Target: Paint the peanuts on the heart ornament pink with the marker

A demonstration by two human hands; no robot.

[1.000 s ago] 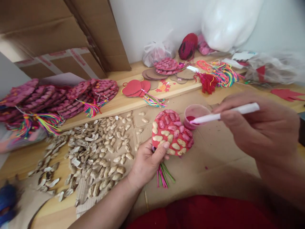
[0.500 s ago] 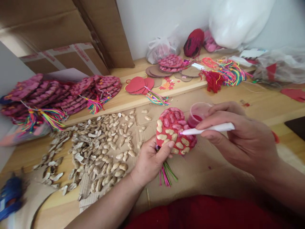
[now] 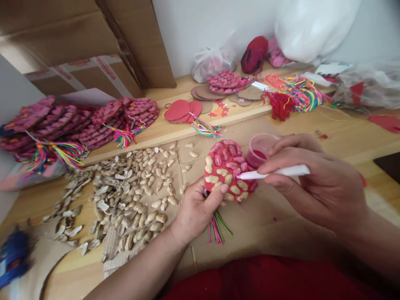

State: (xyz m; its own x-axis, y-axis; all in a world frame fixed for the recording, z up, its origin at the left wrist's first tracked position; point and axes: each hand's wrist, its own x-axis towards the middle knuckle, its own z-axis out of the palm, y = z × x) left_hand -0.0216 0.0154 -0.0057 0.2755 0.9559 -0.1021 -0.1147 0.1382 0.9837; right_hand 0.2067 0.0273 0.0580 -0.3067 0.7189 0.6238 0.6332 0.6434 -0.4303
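Note:
My left hand grips the lower left edge of a round red disc covered with peanut shells, thumb on its front. Shells along its top and right are pink; those at the lower left stay tan. Pink and green tassel cords hang below that hand. Between the fingers and thumb of my right hand is a white marker-like brush pen, its pink tip touching a shell near the disc's middle. Behind the disc, partly covered by my right fingers, stands a clear plastic cup with dark pink liquid.
Many peanut shells spread over cardboard on the left. Stacks of pink shell discs with tassels stand at the back left. Along the raised board lie red discs, colourful cords and a bagged bundle.
The pen tip has shifted very slightly left and down on the disc, moving with my right hand. My left hand and the disc hold nearly still.

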